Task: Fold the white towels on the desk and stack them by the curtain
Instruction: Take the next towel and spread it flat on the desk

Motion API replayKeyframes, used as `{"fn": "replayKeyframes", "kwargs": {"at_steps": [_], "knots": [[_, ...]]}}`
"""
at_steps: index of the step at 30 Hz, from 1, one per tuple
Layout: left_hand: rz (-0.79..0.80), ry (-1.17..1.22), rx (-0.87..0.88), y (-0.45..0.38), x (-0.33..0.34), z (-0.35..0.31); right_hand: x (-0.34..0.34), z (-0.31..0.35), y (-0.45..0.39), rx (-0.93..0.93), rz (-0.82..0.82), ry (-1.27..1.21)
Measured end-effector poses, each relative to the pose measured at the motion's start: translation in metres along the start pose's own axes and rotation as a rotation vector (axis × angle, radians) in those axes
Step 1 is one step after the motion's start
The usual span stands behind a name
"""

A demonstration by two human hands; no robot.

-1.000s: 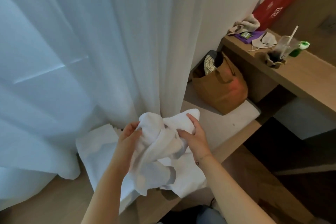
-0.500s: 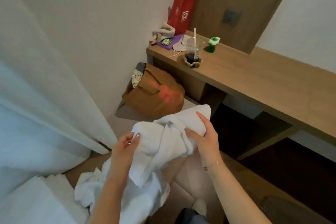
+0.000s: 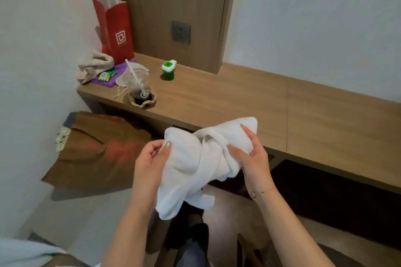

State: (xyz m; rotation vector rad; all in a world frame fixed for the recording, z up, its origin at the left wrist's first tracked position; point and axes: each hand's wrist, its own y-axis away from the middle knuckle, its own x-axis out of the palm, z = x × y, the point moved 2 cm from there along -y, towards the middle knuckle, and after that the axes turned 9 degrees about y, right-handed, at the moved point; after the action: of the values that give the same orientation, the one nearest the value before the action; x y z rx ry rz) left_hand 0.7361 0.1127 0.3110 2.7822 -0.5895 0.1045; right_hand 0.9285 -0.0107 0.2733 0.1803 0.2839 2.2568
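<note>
While it hangs bunched at frame centre, just before the desk (image 3: 260, 102) edge, the white towel (image 3: 201, 158) reads as soft, light, limp terry; best taken at corners. Left hand (image 3: 149, 158) pinches its left fold; right hand (image 3: 251, 151) clamps the right. Red bag (image 3: 116, 28), upper left: square logo, lettering illegible.
</note>
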Motion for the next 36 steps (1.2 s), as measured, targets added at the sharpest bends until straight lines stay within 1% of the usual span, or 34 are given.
{"fn": "replayKeyframes", "kwargs": {"at_steps": [4,8,12,16,20,23,26,29,32,34,36], "knots": [[0.079,0.059,-0.027,-0.051,0.044,-0.008,-0.018,0.016,-0.044,-0.033,-0.059,-0.033],[0.121,0.099,-0.032,-0.093,0.078,-0.02,-0.029,0.036,-0.081,-0.032,-0.099,-0.102],[0.183,0.123,-0.019,-0.129,0.119,-0.035,-0.048,0.066,-0.115,-0.085,-0.123,-0.176],[0.244,0.162,-0.014,-0.159,0.171,-0.045,-0.079,0.097,-0.148,-0.162,-0.21,-0.209],[0.286,0.157,0.071,-0.18,0.229,-0.054,-0.119,0.125,-0.182,-0.235,-0.252,-0.208],[0.284,0.114,0.137,-0.193,0.273,-0.052,-0.153,0.13,-0.212,-0.251,-0.269,-0.209],[0.243,0.064,0.157,-0.207,0.316,-0.038,-0.186,0.126,-0.247,-0.215,-0.271,-0.228],[0.144,0.038,0.148,-0.22,0.355,-0.008,-0.218,0.113,-0.285,-0.143,-0.244,-0.222],[-0.001,-0.024,0.138,-0.222,0.395,0.023,-0.253,0.089,-0.32,-0.06,-0.182,-0.11],[-0.099,-0.058,0.12,-0.224,0.416,0.047,-0.275,0.07,-0.341,-0.01,-0.109,-0.031],[-0.138,-0.148,0.152,-0.232,0.43,0.073,-0.292,0.05,-0.356,0.011,-0.06,0.049]]}}
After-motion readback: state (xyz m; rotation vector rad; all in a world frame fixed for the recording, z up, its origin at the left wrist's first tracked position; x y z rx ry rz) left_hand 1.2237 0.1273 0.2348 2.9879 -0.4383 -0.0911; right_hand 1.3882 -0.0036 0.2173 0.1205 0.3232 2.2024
